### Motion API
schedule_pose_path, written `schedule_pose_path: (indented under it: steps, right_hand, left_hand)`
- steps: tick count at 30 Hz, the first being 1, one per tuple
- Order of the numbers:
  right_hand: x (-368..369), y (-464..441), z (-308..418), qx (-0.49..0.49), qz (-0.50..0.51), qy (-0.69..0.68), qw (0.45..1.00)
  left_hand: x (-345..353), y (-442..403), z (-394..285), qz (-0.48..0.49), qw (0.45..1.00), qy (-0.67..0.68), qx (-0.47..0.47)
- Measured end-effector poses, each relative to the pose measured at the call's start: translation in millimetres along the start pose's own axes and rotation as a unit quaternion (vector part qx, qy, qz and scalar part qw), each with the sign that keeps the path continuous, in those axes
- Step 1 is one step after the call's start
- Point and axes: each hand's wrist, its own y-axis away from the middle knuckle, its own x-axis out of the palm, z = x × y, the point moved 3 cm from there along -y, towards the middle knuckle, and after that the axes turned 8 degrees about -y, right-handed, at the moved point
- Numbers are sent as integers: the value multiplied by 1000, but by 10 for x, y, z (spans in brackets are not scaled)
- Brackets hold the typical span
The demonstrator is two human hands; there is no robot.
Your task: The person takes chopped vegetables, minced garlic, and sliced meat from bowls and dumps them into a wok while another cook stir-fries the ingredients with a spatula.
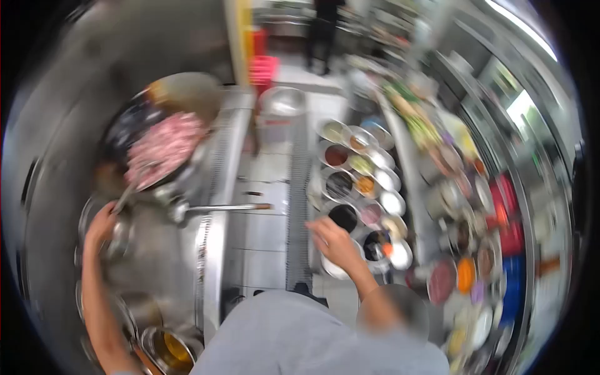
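My left hand [103, 222] is closed around a long-handled metal utensil [130, 192], whose far end reaches into the pink minced meat [165, 147]. The meat lies in a big wok [187, 90] on the steel stove; the utensil's head is not clear. On the other side, my right hand [334, 240] hovers beside the round seasoning containers, close to one with dark contents [344, 217]. Its fingers are stretched out and a little blurred, with nothing seen in them. Between the hands, a ladle [231, 207] with a wooden handle end juts over the stove edge.
A pot of yellow liquid [175, 353] stands at lower left. Leafy greens [409, 119] and several bowls line the right-hand counter. A metal basin [282, 102] stands ahead by the tiled floor [265, 231]. A person in dark clothes [322, 31] is in the background.
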Motion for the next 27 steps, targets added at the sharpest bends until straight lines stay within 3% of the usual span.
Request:
schedule_pose_path:
  steps: [1, 2, 3, 5, 7, 8, 10, 12, 13, 14, 16, 18, 22, 23, 27]
  right_hand:
    - [-238, 132, -135, 18, -63, -1, 998]
    - [-490, 273, -254, 6, -154, 12, 988]
    - [-760, 444, -304, 48, -220, 12, 974]
    - [-1180, 902, -792, 36, -328, 132, 935]
    - [-1443, 1377, -1304, 204, -444, -2, 873]
    - [-1577, 1650, -1497, 195, -453, 114, 862]
    - [-1704, 2058, -1687, 250, -488, 73, 833]
    - [-1704, 2283, -1765, 266, -461, 55, 845]
    - [-1634, 2305, -1688, 302, -426, 48, 851]
    - [-1505, 2365, -1742, 282, -434, -61, 853]
    - [-1269, 2342, -1751, 252, -399, -102, 875]
    - [-1053, 2165, -1531, 263, -354, -108, 891]
    - [-741, 1909, -1514, 233, -251, -124, 931]
    - [-716, 1827, -1500, 224, -227, -111, 941]
    - [-720, 1737, -1516, 220, -145, -60, 963]
  left_hand:
    - [168, -300, 561, -105, 975, -180, 72]
    - [-26, -56, -145, -134, 961, -242, -15]
    - [-112, -20, -527, -103, 949, -294, -53]
    - [-87, -136, -658, -121, 936, -330, -28]
    - [-150, -168, -601, -130, 917, -378, 7]
    - [-284, -98, -749, -133, 910, -392, 22]
    - [-553, -60, -818, -125, 917, -378, 7]
    - [-917, 355, -1557, -81, 936, -341, 14]
    - [-1057, 501, -1567, -96, 928, -359, 25]
    - [-1183, 563, -1539, -74, 918, -385, 56]
    - [-1339, 692, -1689, 12, 940, -334, -65]
    - [-1369, 751, -1737, 53, 934, -344, -80]
    - [-1027, 565, -1592, 46, 939, -338, -37]
    - [-874, 423, -1446, 59, 947, -305, -86]
    - [-262, 0, -1428, -22, 929, -363, -68]
